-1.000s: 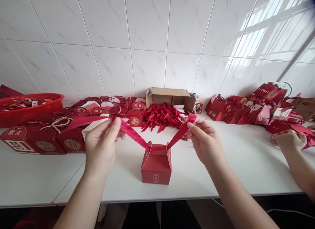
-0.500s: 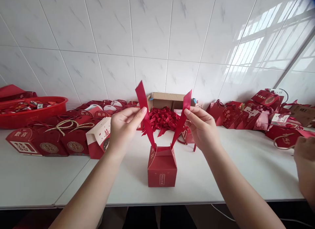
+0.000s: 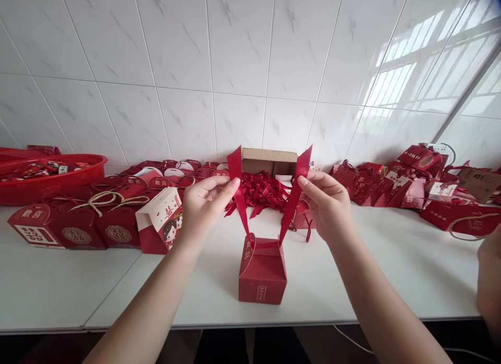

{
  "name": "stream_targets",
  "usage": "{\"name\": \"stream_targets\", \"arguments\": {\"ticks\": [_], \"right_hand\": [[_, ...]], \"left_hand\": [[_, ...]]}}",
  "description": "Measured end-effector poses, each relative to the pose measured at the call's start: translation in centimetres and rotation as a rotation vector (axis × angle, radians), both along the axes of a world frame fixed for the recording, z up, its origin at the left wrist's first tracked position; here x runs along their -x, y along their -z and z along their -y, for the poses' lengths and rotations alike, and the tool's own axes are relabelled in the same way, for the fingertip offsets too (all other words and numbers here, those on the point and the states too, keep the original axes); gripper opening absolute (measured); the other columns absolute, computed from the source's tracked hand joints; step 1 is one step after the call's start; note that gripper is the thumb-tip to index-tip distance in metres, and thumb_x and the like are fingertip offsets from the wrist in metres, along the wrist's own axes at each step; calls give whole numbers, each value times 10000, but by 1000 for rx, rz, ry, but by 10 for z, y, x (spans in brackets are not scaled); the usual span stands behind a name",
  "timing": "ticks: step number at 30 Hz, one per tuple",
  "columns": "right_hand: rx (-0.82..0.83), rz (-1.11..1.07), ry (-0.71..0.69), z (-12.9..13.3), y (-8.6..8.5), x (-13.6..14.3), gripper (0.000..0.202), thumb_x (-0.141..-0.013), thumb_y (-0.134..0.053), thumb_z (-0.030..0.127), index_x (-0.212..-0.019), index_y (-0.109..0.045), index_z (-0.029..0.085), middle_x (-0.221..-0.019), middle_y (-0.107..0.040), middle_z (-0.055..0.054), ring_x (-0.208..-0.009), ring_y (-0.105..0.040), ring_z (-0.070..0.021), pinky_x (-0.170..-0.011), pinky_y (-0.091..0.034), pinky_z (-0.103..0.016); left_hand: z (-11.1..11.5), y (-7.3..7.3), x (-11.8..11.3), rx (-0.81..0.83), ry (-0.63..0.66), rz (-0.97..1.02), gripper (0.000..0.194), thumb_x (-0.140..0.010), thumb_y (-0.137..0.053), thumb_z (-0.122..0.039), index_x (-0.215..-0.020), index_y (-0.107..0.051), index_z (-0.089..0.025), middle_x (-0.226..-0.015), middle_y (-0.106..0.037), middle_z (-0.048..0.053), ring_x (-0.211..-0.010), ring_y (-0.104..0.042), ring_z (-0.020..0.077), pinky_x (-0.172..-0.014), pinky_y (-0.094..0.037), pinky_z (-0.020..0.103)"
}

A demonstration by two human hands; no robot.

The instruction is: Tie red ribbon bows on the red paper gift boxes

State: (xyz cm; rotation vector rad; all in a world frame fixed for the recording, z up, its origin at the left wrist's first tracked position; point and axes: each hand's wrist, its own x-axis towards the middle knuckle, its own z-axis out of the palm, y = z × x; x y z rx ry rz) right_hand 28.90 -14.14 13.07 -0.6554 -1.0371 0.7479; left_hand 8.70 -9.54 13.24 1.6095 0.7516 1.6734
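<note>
A small red gift box with pale printed characters stands on the white table in front of me. A red ribbon runs through the tops of its two side flaps, and both ends rise from it. My left hand pinches one end between thumb and fingers, up and left of the box. The other end is pinched by my right hand, up and to the right. Both ribbon lengths look taut, and the flaps lean inward with a gap between them.
A pile of red ribbons lies by an open cardboard box at the wall. Several finished-looking gift boxes and a red basin are at left. More boxes sit at right, near another person's hand.
Both hands have shifted slightly right and down with the ribbon ends. The box has moved a little right and nearer. At the right edge, a box with a cord has been shifted by the other person.
</note>
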Motion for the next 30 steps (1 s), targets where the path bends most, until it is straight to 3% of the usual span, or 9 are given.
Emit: {"name": "stream_targets", "arguments": {"ticks": [10,15,24,30], "right_hand": [[-4,-16,-24,7,-1,-1,108,-704,-771,224,-758,-677,230,-748,-650,41,-642,-562,-80,-640,-473,-222],[17,7,-12,6,1,-1,160,-676,-790,247,-717,-637,227,-662,-576,58,-596,-501,-77,-597,-430,-216],[50,-3,-107,4,-3,2,165,-685,-787,281,-701,-631,232,-684,-557,41,-619,-476,-85,-600,-439,-209],[48,11,-87,6,-6,4,149,-695,-774,277,-704,-631,235,-693,-564,40,-636,-503,-92,-610,-447,-218]], "left_hand": [[4,-13,1,-4,82,89,140,-704,-747,-305,-680,-672,-189,-597,-509,-28,-503,-401,89,-439,-285,237],[6,-11,1,12,100,89,158,-722,-720,-317,-645,-666,-190,-531,-400,-46,-474,-333,85,-426,-238,237],[6,-7,2,-9,39,56,171,-722,-728,-348,-677,-697,-187,-544,-459,-33,-504,-397,92,-459,-316,232],[8,-3,4,-20,38,63,168,-725,-731,-347,-674,-694,-192,-540,-447,-44,-496,-408,89,-469,-330,233]]}}
